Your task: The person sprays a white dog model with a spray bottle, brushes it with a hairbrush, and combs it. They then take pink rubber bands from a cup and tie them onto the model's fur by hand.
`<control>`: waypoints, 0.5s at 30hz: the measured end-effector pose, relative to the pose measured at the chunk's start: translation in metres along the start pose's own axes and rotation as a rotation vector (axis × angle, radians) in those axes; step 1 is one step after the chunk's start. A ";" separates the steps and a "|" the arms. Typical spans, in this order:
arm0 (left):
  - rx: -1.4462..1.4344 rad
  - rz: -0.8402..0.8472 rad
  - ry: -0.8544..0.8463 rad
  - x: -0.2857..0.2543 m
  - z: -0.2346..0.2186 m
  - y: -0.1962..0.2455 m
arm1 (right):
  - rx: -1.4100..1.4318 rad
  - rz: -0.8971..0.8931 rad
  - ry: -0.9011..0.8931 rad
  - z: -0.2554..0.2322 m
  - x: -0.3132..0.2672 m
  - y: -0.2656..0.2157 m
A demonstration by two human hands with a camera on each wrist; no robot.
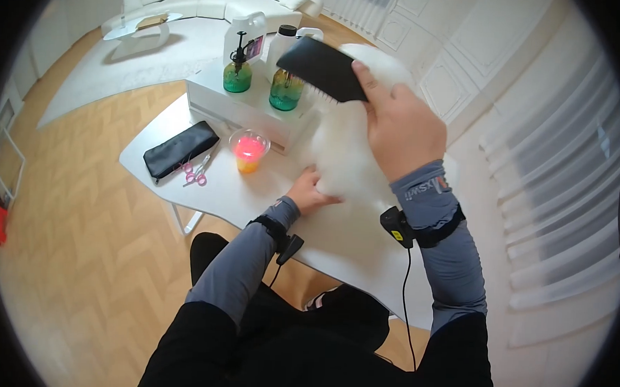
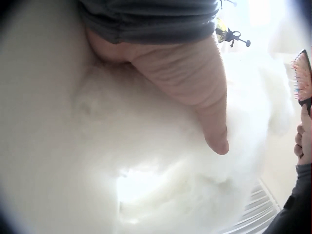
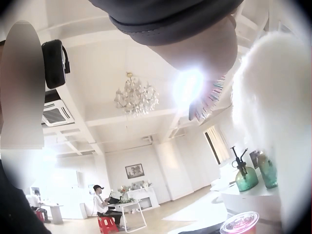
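Note:
A white, fluffy furred body stands on the white table, its fur filling much of both wrist views. My right hand grips a black paddle brush by its handle, raised over the fur. The bristles have coloured tips, and in the head view they point down toward the fur. Low on the near side of the fur, my left hand rests against it with thumb and a finger spread apart. In the left wrist view the straight thumb lies over the fur; its other fingers are hidden.
A clear cup with pink and yellow contents, pink-handled scissors and a black pouch lie to the left. Green spray bottles and white jugs stand on a raised white box behind.

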State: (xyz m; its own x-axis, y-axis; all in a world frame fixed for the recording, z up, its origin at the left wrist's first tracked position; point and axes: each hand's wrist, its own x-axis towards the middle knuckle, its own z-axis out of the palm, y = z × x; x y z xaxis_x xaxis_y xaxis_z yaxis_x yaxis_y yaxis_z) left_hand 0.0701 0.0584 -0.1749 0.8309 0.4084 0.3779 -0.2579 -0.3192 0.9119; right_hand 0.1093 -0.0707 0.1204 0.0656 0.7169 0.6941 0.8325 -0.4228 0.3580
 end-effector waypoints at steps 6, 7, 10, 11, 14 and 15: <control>0.036 -0.013 0.032 0.001 0.004 -0.001 | 0.024 -0.115 -0.091 0.022 -0.035 -0.024; 0.017 -0.013 0.033 0.002 0.005 -0.003 | 0.036 -0.110 -0.149 0.026 -0.042 -0.028; -0.003 -0.009 0.050 0.002 0.007 -0.008 | 0.106 -0.082 -0.231 0.028 -0.059 -0.038; -0.003 -0.006 0.068 0.001 0.006 -0.008 | 0.125 -0.076 -0.334 0.030 -0.065 -0.040; -0.071 -0.137 -0.059 0.001 0.002 -0.009 | 0.166 -0.099 -0.427 0.028 -0.068 -0.041; -0.073 -0.135 -0.058 0.004 0.004 -0.018 | 0.190 -0.127 -0.417 0.026 -0.068 -0.041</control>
State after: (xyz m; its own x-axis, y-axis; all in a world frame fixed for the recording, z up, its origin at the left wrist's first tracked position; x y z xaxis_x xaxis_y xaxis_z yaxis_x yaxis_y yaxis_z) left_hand 0.0797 0.0629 -0.1908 0.8870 0.3923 0.2435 -0.1755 -0.2013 0.9637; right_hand 0.0850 -0.0875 0.0424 0.1398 0.9342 0.3281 0.9314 -0.2366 0.2766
